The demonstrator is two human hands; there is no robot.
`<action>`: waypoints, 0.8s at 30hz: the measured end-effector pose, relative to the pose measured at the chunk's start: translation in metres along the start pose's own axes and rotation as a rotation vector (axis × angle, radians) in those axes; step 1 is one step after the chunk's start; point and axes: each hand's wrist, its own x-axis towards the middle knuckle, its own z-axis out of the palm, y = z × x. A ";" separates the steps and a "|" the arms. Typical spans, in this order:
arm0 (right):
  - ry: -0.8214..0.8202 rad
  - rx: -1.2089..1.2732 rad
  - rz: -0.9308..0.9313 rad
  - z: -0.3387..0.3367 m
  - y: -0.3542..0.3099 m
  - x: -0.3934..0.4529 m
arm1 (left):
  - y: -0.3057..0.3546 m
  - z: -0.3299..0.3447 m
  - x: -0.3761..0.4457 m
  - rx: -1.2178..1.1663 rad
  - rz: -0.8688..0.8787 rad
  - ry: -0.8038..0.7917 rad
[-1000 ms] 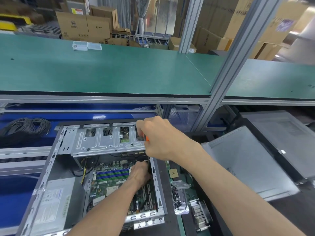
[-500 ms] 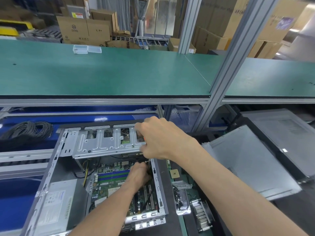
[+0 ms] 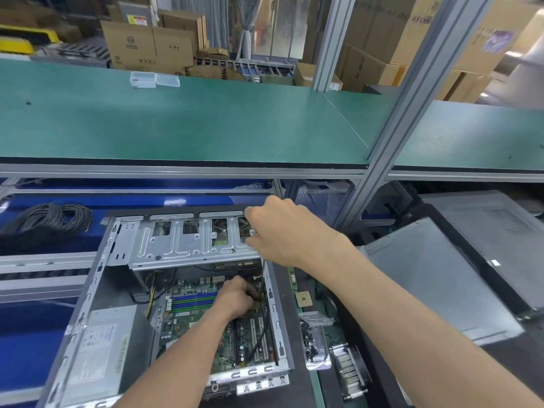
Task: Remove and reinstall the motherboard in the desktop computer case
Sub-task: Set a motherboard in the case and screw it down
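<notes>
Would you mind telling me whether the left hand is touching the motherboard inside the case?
Touching. The head view shows the left hand resting down on the green motherboard, fingers curled at its far right corner, with no gap visible beneath it.

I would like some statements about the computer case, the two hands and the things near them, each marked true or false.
1. The left hand reaches inside the open computer case, over the motherboard. True.
2. The right hand rests flat on the green shelf. False: it is curled round a screwdriver handle above the case's far right corner.
3. A coil of black cable lies left of the case. True.
4. The power supply sits in the right half of the case. False: it is in the near left corner.
5. A clear plastic box stands on the green shelf. True.
</notes>
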 end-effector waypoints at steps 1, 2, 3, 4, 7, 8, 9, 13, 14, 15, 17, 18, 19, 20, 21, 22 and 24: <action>-0.028 0.023 -0.030 0.000 -0.001 0.001 | -0.001 0.001 0.001 0.000 0.003 0.000; -0.065 0.057 -0.063 -0.002 -0.002 0.002 | -0.001 0.001 0.001 0.006 0.007 0.003; -0.105 0.092 -0.094 -0.003 -0.001 0.002 | -0.002 0.002 0.002 0.012 0.008 0.006; -0.139 0.119 -0.112 -0.004 0.000 0.002 | -0.002 0.002 0.003 0.018 0.006 0.008; -0.068 0.070 -0.055 -0.004 0.002 -0.001 | -0.003 0.003 0.004 0.032 0.017 0.014; -0.023 0.016 -0.014 -0.003 0.001 -0.002 | -0.004 0.004 0.004 0.039 0.023 0.017; 0.004 -0.027 0.015 -0.001 0.001 -0.002 | -0.004 0.005 0.004 0.048 0.034 0.020; -0.065 0.062 -0.064 0.000 0.002 0.000 | -0.004 0.009 0.003 0.170 0.088 0.062; -0.102 0.103 -0.097 -0.001 0.004 0.000 | -0.003 0.011 0.003 0.217 0.103 0.083; -0.133 0.128 -0.118 -0.002 0.005 -0.001 | -0.002 0.012 0.003 0.259 0.115 0.104; -0.084 0.112 -0.091 -0.003 0.005 -0.002 | -0.001 0.016 0.004 0.320 0.137 0.140; -0.039 0.060 -0.044 -0.002 0.004 -0.003 | -0.001 0.017 0.004 0.337 0.144 0.153; 0.004 -0.014 0.010 -0.001 0.003 -0.002 | -0.001 0.018 0.004 0.345 0.147 0.161; 0.023 -0.080 0.048 -0.001 0.003 -0.001 | -0.002 0.019 0.005 0.349 0.148 0.165; 0.031 -0.101 0.049 0.000 0.002 0.000 | -0.002 0.019 0.005 0.352 0.148 0.167; 0.029 -0.083 0.020 -0.001 0.000 0.002 | -0.003 0.020 0.005 0.355 0.150 0.171; -0.036 0.022 -0.068 -0.002 0.000 0.003 | -0.003 0.020 0.004 0.364 0.151 0.176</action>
